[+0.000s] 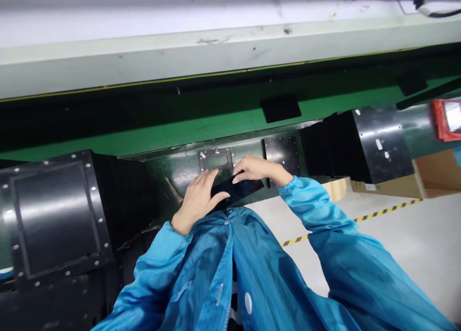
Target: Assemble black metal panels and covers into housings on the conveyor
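A thin, dark, glossy panel point(239, 189) is in front of my body, just above the hem of the blue smock. My right hand point(255, 169) grips its far edge, with the thumb on the near face and the fingers curled behind. At the panel's left end is my left hand point(201, 196), fingers stretched out and thumb spread away from them. Its thumb overlaps the panel, but whether it presses on it I cannot tell. Just beyond the hands, a black frame plate with a rectangular recess point(216, 154) lies on the dark green bench surface.
Left stands a large black stack of framed plates point(57, 216). Right of the hands lie a studded black plate point(283, 156) and another black stack point(383, 144). A black sheet point(281, 109) rests on the green strip. A cardboard box point(437, 172) and a red-framed item point(446, 120) are far right.
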Demonstrator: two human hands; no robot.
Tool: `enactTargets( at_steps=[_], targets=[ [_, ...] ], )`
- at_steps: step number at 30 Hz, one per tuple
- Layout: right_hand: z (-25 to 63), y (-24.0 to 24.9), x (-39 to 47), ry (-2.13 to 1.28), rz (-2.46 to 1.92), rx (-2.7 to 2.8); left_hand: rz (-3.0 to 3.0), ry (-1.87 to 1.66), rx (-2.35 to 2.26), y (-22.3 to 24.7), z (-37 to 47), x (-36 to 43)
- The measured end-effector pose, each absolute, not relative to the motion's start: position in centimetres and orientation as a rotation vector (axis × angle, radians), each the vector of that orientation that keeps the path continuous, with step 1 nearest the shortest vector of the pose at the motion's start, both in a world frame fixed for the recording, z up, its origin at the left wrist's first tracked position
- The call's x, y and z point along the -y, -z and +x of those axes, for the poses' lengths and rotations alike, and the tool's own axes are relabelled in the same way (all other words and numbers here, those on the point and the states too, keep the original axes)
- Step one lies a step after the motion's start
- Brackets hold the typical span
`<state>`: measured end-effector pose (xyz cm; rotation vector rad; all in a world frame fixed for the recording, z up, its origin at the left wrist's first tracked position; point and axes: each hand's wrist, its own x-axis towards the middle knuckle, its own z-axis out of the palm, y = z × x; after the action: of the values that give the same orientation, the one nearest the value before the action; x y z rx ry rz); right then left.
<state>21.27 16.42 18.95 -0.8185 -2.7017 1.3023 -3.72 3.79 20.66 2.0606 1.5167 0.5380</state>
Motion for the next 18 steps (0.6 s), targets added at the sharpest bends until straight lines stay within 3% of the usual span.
enactTargets(
  at_steps=[2,4,10,12,15,18],
  targets=[
    [19.4,-18.5,-18.0,-1.395,-0.763,2.656,1.913,-0.274,-1.603,-16.3,-3.7,-4.5],
    [18.4,-17.8,-19.4,-1.411,-0.807,2.558,1.783,-0.248,-1.695,-13.1,-4.2,-4.6],
    [21.8,-13.1,-16.6,-1.125,-1.510,1.609,1.314,-0.716,-1.862,-8.3,-6.6,-5.9],
    [22.4,-10.0,-13.0,-1.410,-1.654,1.256,1.173,-0.812,-1.909,-7.4,-6.7,-6.5],
    [20.5,-5.2,-8.3,-2.003,-1.458,0.860,0.950,-0.855,-1.925,-6.1,-5.6,-7.0],
    [17.5,-2.1,-7.0,-2.059,-1.248,0.628,0.876,-0.802,-1.889,-4.7,-4.0,-7.0]
  ],
)
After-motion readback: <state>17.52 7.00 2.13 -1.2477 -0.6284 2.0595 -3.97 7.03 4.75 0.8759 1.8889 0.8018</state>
